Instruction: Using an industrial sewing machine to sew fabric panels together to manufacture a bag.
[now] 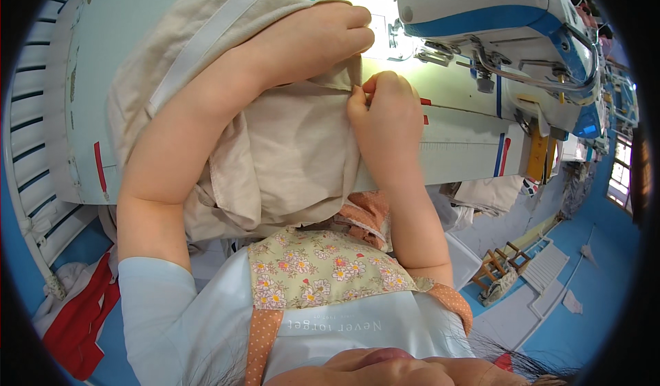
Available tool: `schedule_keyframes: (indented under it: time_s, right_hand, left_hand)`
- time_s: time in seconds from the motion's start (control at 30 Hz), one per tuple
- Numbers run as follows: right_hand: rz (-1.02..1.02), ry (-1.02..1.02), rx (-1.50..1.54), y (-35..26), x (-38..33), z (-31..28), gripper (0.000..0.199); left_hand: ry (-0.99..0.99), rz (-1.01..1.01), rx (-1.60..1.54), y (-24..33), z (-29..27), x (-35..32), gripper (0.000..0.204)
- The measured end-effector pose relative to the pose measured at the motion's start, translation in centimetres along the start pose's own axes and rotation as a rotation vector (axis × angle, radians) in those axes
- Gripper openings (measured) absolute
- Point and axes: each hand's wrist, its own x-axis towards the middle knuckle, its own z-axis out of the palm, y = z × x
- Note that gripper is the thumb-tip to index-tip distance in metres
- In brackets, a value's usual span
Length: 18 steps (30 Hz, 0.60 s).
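Observation:
A large beige cloth piece (295, 145) lies bunched over the pale sewing table (454, 145) and hangs off its near edge. Across its upper left part runs a white strip (206, 46). My left hand (326, 35) is closed on the cloth's far right edge, its fingers curled under and partly hidden. Nearer to me, my right hand (390, 111) pinches the same right edge between thumb and fingers. Both hands are just left of the white and blue sewing machine (481, 15), whose lit needle area (433, 52) stands apart from the cloth.
A white slatted rack (31, 138) borders the table at the left, above a red and white cloth (82, 317). An orange dotted cloth (368, 214) is under the table edge. To the right are hanging pale fabric (488, 195) and a wooden stool (505, 262).

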Motion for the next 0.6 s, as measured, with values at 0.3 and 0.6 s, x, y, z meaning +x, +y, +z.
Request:
schedule_keyframes:
  time_s: [0.3, 0.6]
  right_hand:
    - [-0.193, 0.151, -0.025, -0.1, -2.4, 1.0, 0.023]
    - [-0.305, 0.207, -0.028, 0.3, -3.7, 1.4, 0.051]
  left_hand:
    - [-0.005, -0.118, -0.087, -0.1, 0.0, -0.1, 0.008]
    - [0.019, -0.141, -0.127, -0.1, 0.0, -0.2, 0.008]
